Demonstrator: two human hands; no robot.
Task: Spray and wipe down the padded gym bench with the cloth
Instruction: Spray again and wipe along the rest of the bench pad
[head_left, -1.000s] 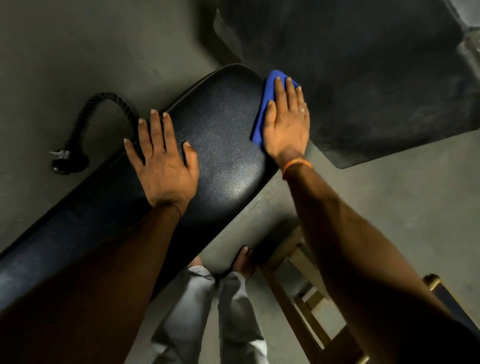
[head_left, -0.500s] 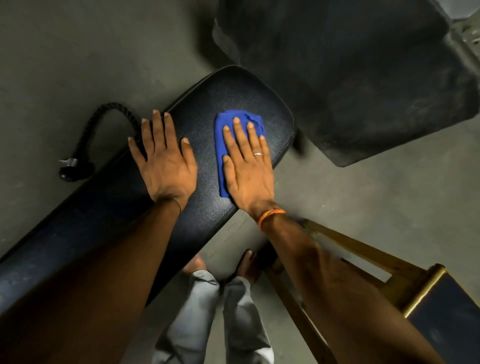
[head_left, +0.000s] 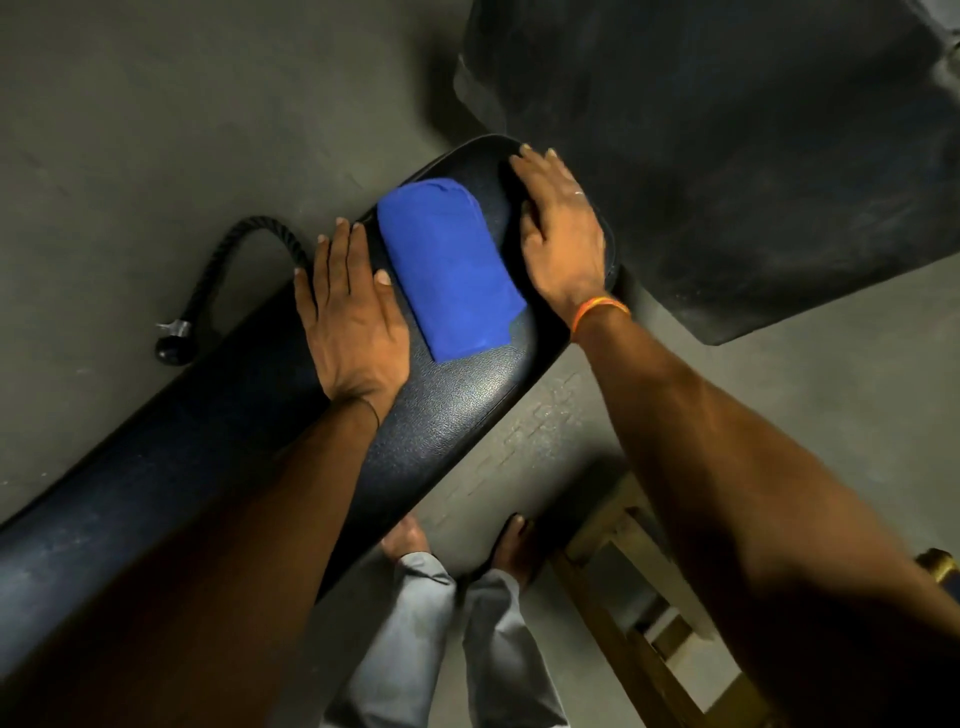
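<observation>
- Right now my left hand (head_left: 353, 322) lies flat on the padded bench (head_left: 441, 415), fingers straight and grasping nothing. I judge it is planted there to prop my lean over the pad.
- My right hand (head_left: 561, 228) is flat too, palm down at the rounded end of the bench. Its fingers reach toward the far edge, with nothing in its grip.
- The blue cloth (head_left: 449, 265) lies folded on the pad between my two hands, and neither hand is on top of it. My left thumb is just beside its edge, but I cannot tell whether it touches. My right hand is near it but apart.
- Lying there, the cloth is within easy reach of either hand for the next stroke.
- I reckon this end is being wiped, while the long stretch under my left forearm probably waits its turn.
- No spray bottle shows, so I cannot say whether the pad is wet.
- A black rope handle (head_left: 249, 244) lies on the floor left of the bench, and a dark rubber mat (head_left: 727, 156) lies beyond its end.
</observation>
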